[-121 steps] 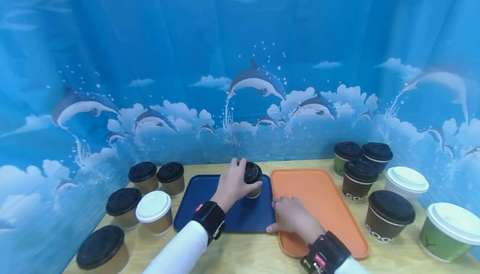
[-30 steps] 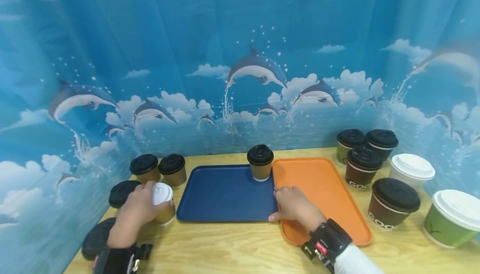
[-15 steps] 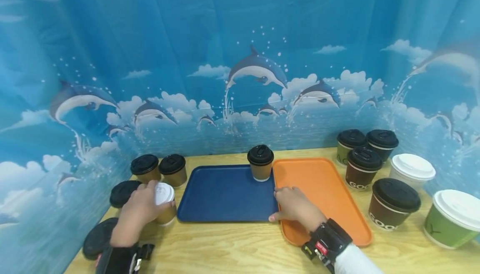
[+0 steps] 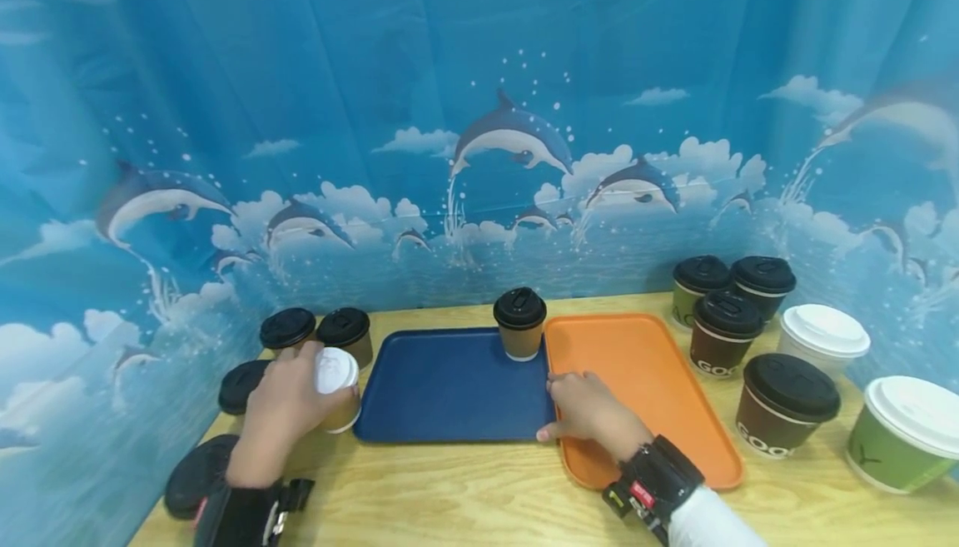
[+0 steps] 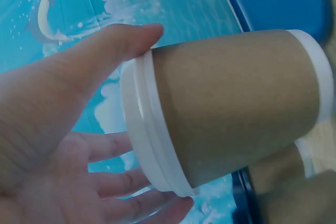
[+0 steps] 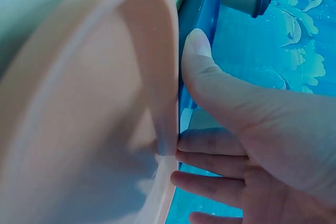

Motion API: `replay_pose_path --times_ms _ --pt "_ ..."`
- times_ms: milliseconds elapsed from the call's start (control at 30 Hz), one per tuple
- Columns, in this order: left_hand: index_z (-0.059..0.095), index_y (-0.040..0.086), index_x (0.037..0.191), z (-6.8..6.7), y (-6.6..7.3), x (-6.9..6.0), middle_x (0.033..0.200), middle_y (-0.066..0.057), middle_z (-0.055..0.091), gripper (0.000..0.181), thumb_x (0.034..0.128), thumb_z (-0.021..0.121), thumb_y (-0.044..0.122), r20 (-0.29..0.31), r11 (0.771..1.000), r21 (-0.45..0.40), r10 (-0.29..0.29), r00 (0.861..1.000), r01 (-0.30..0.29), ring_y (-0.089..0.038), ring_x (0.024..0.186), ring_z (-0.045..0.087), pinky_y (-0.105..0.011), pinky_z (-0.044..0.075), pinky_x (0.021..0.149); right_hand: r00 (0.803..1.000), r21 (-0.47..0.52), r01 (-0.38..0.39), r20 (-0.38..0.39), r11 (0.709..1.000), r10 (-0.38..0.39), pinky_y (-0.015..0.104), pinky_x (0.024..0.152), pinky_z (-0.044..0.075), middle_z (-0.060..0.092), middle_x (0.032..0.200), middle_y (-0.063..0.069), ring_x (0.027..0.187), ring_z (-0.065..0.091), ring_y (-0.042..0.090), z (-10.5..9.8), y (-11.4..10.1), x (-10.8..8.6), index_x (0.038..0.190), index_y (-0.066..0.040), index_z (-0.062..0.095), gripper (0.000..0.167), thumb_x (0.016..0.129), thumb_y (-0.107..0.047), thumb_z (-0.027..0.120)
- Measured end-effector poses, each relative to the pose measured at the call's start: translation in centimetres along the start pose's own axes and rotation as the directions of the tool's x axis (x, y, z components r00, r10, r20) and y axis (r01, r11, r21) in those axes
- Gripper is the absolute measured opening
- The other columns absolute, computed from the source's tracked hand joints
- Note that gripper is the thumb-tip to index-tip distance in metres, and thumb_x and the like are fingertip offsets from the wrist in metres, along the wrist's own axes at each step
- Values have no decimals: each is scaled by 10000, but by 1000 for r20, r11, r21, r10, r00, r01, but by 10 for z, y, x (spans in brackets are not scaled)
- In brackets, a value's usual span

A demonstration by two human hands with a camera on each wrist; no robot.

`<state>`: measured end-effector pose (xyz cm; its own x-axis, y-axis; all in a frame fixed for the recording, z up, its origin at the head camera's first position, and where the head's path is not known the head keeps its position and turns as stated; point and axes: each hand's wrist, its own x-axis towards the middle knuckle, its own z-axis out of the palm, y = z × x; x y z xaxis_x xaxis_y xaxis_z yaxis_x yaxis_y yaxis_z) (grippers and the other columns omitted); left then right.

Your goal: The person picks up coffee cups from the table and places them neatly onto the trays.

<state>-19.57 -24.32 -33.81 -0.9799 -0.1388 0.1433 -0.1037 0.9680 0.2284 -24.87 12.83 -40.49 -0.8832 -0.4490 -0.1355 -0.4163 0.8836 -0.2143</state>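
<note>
A brown paper coffee cup with a white lid [image 4: 340,418] is in my left hand [image 4: 279,410], to the left of the blue tray [image 4: 442,389]. The left wrist view shows my thumb and fingers on opposite sides of the cup's lid rim [image 5: 144,124]. My right hand [image 4: 595,414] lies over the orange tray [image 4: 629,389], its fingertips where the two trays meet. Its fingers look fairly straight in the right wrist view, touching the orange tray's rim [image 6: 167,77]. One brown cup with a black lid [image 4: 520,330] stands upright at the blue tray's back right corner.
Several black-lidded cups stand left of the blue tray, among them a near one [image 4: 196,476] and a back one [image 4: 345,335]. More lidded cups, dark brown [image 4: 782,410], green [image 4: 895,447] and white-lidded, line the right side. A dolphin-print curtain [image 4: 449,197] hangs behind the table.
Four seconds ago my left hand was on the black-lidded cup over the blue tray; that cup now stands released. Lately the white-lidded cup has shifted slightly up and right with my left hand.
</note>
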Motion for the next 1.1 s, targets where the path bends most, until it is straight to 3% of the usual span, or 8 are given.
replay_pose_path --times_ms 233,567,767,933,1100 --pt "515 -29 1372 6 40 14 1184 -303 571 841 774 824 475 -88 996 -28 86 992 -88 -459 1019 591 -570 537 708 1000 -22 1 0 1000 -1 583 1074 388 593 1406 191 1297 555 388 2 2 -1 1302 56 636 775 767 -459 857" --pt "549 32 1388 37 95 46 1190 -238 576 850 771 801 559 -141 977 -63 192 971 -203 -406 1064 576 -525 556 761 1000 -9 3 -16 1000 -3 545 1050 429 607 1390 186 1269 580 374 3 2 0 1316 45 631 795 757 -472 859" --pt "539 29 1389 49 112 78 1216 -241 555 805 802 807 512 -146 962 -94 243 959 -258 -398 1087 554 -512 542 802 1000 -1 -6 -7 1000 6 539 1060 425 612 1383 186 1266 582 373 2 3 0 1320 42 630 796 751 -465 862" --pt "528 3 1380 58 120 99 1208 -253 547 797 816 812 490 -107 965 -110 227 968 -238 -410 1105 552 -518 527 849 1000 1 3 -11 1000 -3 531 1054 433 624 1372 174 1247 597 367 2 2 1 1313 36 640 787 750 -467 862" --pt "515 -15 1377 68 124 111 1219 -264 540 828 815 807 517 -45 974 -75 212 976 -215 -422 1131 547 -522 521 881 1000 -28 -6 -8 1000 5 520 1058 432 608 1398 166 1278 577 362 2 2 1 1321 31 636 801 750 -487 855"
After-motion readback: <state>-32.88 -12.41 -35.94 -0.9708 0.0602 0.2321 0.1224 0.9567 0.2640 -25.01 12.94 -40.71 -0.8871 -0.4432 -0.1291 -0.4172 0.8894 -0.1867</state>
